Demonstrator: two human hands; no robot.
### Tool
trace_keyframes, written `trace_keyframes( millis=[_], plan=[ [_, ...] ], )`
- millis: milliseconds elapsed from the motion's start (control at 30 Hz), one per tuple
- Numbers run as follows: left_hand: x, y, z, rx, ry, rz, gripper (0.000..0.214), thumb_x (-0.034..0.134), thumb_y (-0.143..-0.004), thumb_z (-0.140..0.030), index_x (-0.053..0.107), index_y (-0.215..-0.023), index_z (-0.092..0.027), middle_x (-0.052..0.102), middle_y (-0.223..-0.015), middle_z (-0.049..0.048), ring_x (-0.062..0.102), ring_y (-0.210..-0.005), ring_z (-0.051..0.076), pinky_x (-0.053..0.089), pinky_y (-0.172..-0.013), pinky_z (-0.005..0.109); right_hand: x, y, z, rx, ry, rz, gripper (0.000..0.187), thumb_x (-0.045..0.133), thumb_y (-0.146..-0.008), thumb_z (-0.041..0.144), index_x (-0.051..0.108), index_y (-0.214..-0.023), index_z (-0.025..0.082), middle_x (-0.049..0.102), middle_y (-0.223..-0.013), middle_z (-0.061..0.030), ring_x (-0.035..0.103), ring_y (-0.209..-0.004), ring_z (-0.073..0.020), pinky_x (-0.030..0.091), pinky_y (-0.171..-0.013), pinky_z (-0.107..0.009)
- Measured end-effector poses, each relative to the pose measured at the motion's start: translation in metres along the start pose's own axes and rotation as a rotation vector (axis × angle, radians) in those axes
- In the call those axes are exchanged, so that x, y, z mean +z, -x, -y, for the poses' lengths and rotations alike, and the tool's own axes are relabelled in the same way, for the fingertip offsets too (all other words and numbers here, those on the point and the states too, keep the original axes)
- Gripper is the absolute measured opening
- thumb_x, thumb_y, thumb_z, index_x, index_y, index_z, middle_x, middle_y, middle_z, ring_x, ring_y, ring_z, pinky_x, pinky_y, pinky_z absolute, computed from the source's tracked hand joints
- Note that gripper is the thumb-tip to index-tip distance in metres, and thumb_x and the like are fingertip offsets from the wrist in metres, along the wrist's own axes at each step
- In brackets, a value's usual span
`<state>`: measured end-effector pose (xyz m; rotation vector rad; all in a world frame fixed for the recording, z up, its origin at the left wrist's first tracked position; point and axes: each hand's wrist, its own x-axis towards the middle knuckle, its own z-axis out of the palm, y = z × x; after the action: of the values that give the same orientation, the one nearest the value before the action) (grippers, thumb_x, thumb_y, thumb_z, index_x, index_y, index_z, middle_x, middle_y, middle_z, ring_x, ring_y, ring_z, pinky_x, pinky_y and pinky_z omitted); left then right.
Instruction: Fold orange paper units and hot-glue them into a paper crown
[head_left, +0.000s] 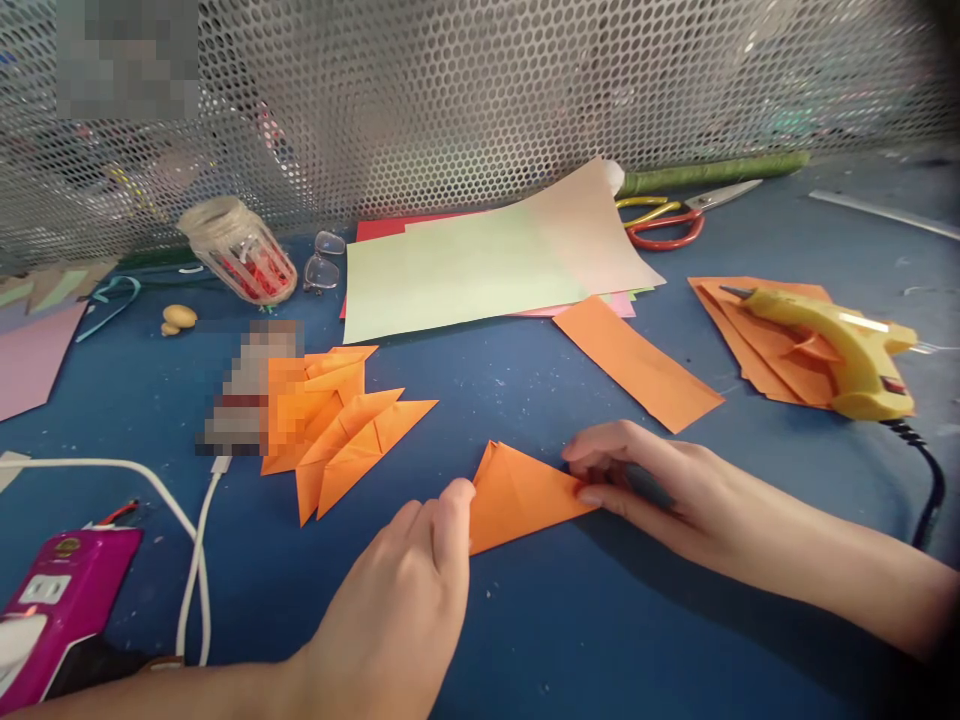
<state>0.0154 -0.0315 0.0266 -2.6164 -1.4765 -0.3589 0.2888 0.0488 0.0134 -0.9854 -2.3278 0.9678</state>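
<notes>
A folded orange paper (517,505), roughly triangular, lies between my two hands just above the blue table. My left hand (405,580) is closed on its left end, and the fingertips there are partly hidden. The thumb and fingers of my right hand (667,485) pinch its right corner. To the left sits a cluster of pointed folded orange paper pieces (367,440), partly under a blurred patch. Beyond my right hand lies a flat orange paper rectangle (637,365).
A yellow glue gun (832,330) rests on orange sheets (724,320) at right. Scissors (667,225), stacked coloured paper (480,270), glasses (322,265) and a tipped jar (240,250) lie behind. A magenta power strip (82,570) and white cable (199,560) occupy the left.
</notes>
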Motion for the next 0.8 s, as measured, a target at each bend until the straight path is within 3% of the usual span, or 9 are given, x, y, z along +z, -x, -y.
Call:
trace_keyframes(
  millis=[167,300,367,467,667,733,800],
  plan=[
    [-0.002,-0.004,0.001,0.072,-0.05,0.047,0.059,0.045,-0.076,0.005,0.056,-0.132,-0.007,0.069,-0.08,0.0026,0.069,-0.062,0.02,0.06,-0.053,0.029,0.001,0.001,0.006,-0.13,0.106,0.041,0.021,0.045,-0.107,0.018,0.064,-0.108,0.025,0.071,-0.093,-0.0017,0.071,-0.077,-0.0109,0.057,-0.068,-0.02],
    [0.001,-0.005,0.0,0.169,-0.076,0.052,0.053,0.049,-0.084,-0.001,0.065,-0.134,-0.01,0.077,-0.117,0.0132,0.075,-0.093,0.025,0.063,-0.075,0.033,0.001,-0.003,0.01,-0.138,0.151,0.025,0.024,0.046,-0.105,0.015,0.068,-0.106,0.025,0.07,-0.084,-0.0005,0.069,-0.071,-0.0107,0.055,-0.063,-0.02],
    [0.004,-0.006,0.001,0.242,-0.044,-0.002,0.051,0.043,-0.089,0.002,0.068,-0.131,-0.011,0.074,-0.136,0.0114,0.073,-0.114,0.022,0.06,-0.092,0.031,0.0,-0.005,0.009,-0.118,0.132,0.025,0.025,0.046,-0.106,0.019,0.07,-0.105,0.025,0.072,-0.084,-0.0015,0.069,-0.073,-0.0124,0.056,-0.064,-0.022],
    [0.006,-0.008,0.003,0.305,-0.034,-0.058,0.051,0.035,-0.094,0.004,0.071,-0.128,-0.011,0.075,-0.138,0.0064,0.07,-0.126,0.018,0.053,-0.104,0.028,-0.003,-0.005,0.004,-0.05,0.048,0.071,0.028,0.05,-0.107,0.03,0.078,-0.103,0.027,0.073,-0.084,-0.0039,0.071,-0.076,-0.0151,0.058,-0.066,-0.025],
    [0.005,-0.004,0.0,0.334,-0.099,0.001,0.049,0.032,-0.104,-0.003,0.073,-0.129,-0.011,0.075,-0.138,0.0067,0.07,-0.13,0.018,0.052,-0.104,0.027,-0.008,-0.001,-0.007,0.187,-0.088,0.146,0.039,0.062,-0.099,0.064,0.086,-0.095,0.034,0.069,-0.078,-0.0048,0.07,-0.067,-0.0146,0.057,-0.06,-0.024],
    [0.007,-0.001,-0.003,0.344,-0.111,0.022,0.048,0.034,-0.104,-0.006,0.072,-0.133,-0.009,0.074,-0.14,0.0094,0.069,-0.133,0.021,0.051,-0.105,0.029,-0.007,0.002,-0.006,0.212,-0.058,0.13,0.042,0.059,-0.1,0.064,0.086,-0.092,0.033,0.07,-0.08,-0.0054,0.071,-0.067,-0.0145,0.058,-0.061,-0.024],
    [0.01,0.002,-0.004,0.352,-0.101,0.054,0.044,0.039,-0.107,-0.018,0.069,-0.137,-0.006,0.07,-0.144,0.0139,0.067,-0.136,0.025,0.051,-0.107,0.032,-0.005,0.004,-0.001,0.152,0.018,0.092,0.041,0.055,-0.104,0.058,0.085,-0.098,0.031,0.075,-0.097,-0.0085,0.076,-0.08,-0.017,0.063,-0.07,-0.027]
  ],
)
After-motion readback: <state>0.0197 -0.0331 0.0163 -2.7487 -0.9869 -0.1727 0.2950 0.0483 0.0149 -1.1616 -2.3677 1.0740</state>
